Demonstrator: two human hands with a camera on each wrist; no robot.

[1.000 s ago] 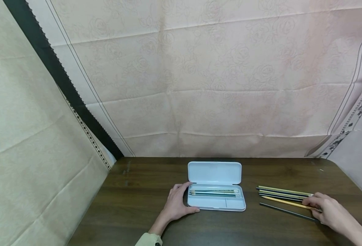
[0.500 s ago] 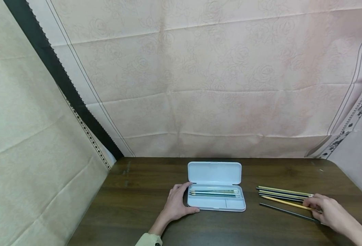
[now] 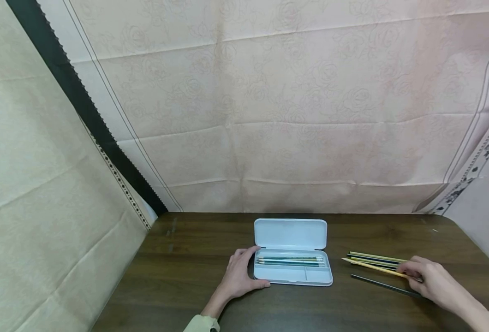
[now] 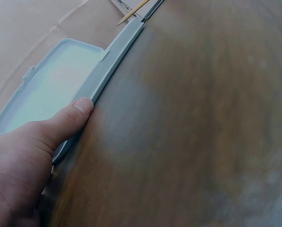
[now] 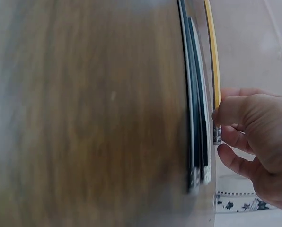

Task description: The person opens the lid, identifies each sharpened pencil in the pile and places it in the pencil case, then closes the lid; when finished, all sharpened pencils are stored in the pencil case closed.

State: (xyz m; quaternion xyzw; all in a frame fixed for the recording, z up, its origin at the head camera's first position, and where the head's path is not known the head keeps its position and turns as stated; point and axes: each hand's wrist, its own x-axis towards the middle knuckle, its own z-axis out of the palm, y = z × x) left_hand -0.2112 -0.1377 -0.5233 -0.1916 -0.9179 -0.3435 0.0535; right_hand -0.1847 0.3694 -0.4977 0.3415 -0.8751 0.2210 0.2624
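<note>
A light blue pencil case point(image 3: 290, 278) lies with its lid point(image 3: 290, 233) raised at the back; several green pencils point(image 3: 290, 261) rest in its rear compartment. My left hand point(image 3: 239, 275) grips the case's left end, thumb along the front edge and fingers at the back corner. In the left wrist view the thumb point(image 4: 74, 116) presses the case's front wall. With my right hand point(image 3: 429, 281) I pinch a yellow pencil point(image 3: 373, 267) near its end, its tip toward the case. The right wrist view has this yellow pencil point(image 5: 214, 61) lifted off the table, between thumb and fingers.
Several dark and yellow-green pencils point(image 3: 377, 255) lie side by side behind the held one. One dark pencil point(image 3: 383, 284) lies apart, nearer the front. The brown wooden table point(image 3: 178, 276) meets a pale cloth point(image 3: 294, 138) at its back edge.
My right hand has moved left and slightly up, taking the yellow pencil with it, so the tip now reaches past the other pencils. My left hand and the case stay put.
</note>
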